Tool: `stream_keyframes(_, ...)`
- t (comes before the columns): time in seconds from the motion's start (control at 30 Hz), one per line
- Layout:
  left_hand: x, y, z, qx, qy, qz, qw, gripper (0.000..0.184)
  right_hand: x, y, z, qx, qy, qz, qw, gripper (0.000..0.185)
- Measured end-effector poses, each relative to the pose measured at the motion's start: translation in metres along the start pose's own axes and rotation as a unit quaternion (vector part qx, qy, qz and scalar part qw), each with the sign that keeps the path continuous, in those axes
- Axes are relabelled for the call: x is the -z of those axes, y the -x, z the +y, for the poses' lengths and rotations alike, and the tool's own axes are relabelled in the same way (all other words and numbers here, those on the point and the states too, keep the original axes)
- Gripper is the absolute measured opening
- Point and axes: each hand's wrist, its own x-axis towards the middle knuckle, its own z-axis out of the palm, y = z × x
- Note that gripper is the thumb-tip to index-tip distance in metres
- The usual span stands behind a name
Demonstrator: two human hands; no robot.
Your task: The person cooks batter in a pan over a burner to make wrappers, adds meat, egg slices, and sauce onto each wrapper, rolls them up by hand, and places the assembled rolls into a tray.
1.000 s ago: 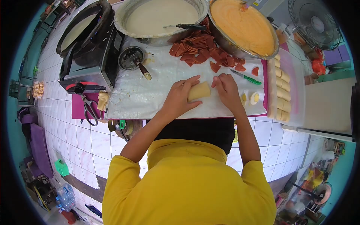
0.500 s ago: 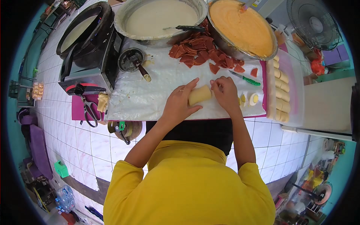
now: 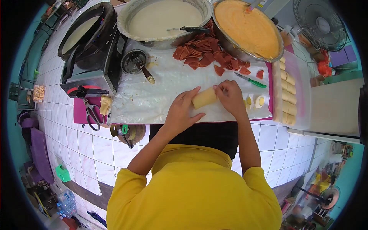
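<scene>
A pale yellow rolled crepe (image 3: 205, 98) lies on the white sheet between my two hands. My left hand (image 3: 181, 111) is at its left end, thumb and fingers apart, the fingertips near or touching the roll. My right hand (image 3: 230, 99) has thumb and fingers pinched at the roll's right end; the palm side is hidden. Close to my right hand are a green-handled knife (image 3: 251, 80), a halved boiled egg (image 3: 259, 101) and smaller egg pieces (image 3: 248, 102). Reddish slices of meat (image 3: 201, 48) are piled beyond my hands.
At the back stand a pot of pale batter (image 3: 165, 19) and a bowl of orange mixture (image 3: 249, 28). To the left are a stove (image 3: 96, 73) with a pan, a small pan with a brush (image 3: 134, 61), and scissors (image 3: 92, 113). A plastic box (image 3: 303, 92) holds finished rolls at right.
My right hand has shifted slightly left, and its fingertips now meet the roll's right end. My left thumb has moved slightly away from the roll.
</scene>
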Motion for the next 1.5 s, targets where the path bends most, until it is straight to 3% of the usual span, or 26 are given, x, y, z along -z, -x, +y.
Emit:
stream_keyframes(0.17, 0.013, 0.011, -0.002, -0.013, 0.005, 0.060, 0.998, 0.080, 0.018, 0.011, 0.007, 0.038, -0.005, -0.072, 0.997, 0.019)
stream_keyframes(0.33, 0.010, 0.022, -0.019, -0.017, 0.050, 0.122, 0.991, 0.072, 0.025, 0.014, 0.001, 0.021, -0.014, -0.080, 0.996, 0.017)
stream_keyframes(0.37, 0.009, 0.023, -0.021, -0.021, 0.051, 0.135, 0.989, 0.071, 0.027, 0.013, -0.001, 0.015, -0.008, -0.082, 0.996, 0.019)
stream_keyframes(0.47, 0.007, 0.021, -0.023, -0.050, 0.041, 0.170, 0.983, 0.065, 0.028, 0.007, -0.012, 0.132, -0.022, -0.047, 0.990, 0.040)
stream_keyframes(0.57, 0.006, 0.023, -0.024, -0.055, 0.035, 0.174, 0.983, 0.064, 0.020, 0.001, -0.025, 0.197, -0.023, -0.130, 0.971, 0.057)
stream_keyframes(0.77, 0.009, 0.023, -0.022, -0.062, 0.018, 0.187, 0.980, 0.056, 0.009, -0.001, -0.055, 0.262, 0.219, -0.200, 0.918, 0.057)
stream_keyframes(0.87, 0.009, 0.022, -0.021, -0.070, 0.006, 0.192, 0.979, 0.049, 0.011, -0.006, -0.052, 0.281, 0.227, -0.250, 0.898, 0.054)
stream_keyframes(0.97, 0.010, 0.022, -0.020, -0.068, -0.013, 0.182, 0.981, 0.040, 0.009, -0.014, -0.040, 0.275, 0.117, -0.304, 0.905, 0.048)
stream_keyframes(1.23, 0.011, 0.021, -0.015, -0.062, -0.044, 0.164, 0.984, 0.035, 0.036, -0.019, -0.026, 0.186, 0.016, -0.365, 0.912, 0.045)
stream_keyframes(1.37, 0.010, 0.023, -0.016, -0.047, -0.059, 0.154, 0.985, 0.033, 0.109, -0.023, -0.007, 0.072, -0.048, -0.432, 0.898, 0.051)
stream_keyframes(1.5, 0.007, 0.021, -0.012, -0.042, -0.102, 0.138, 0.984, 0.031, 0.201, -0.026, 0.019, -0.036, 0.059, -0.445, 0.893, 0.055)
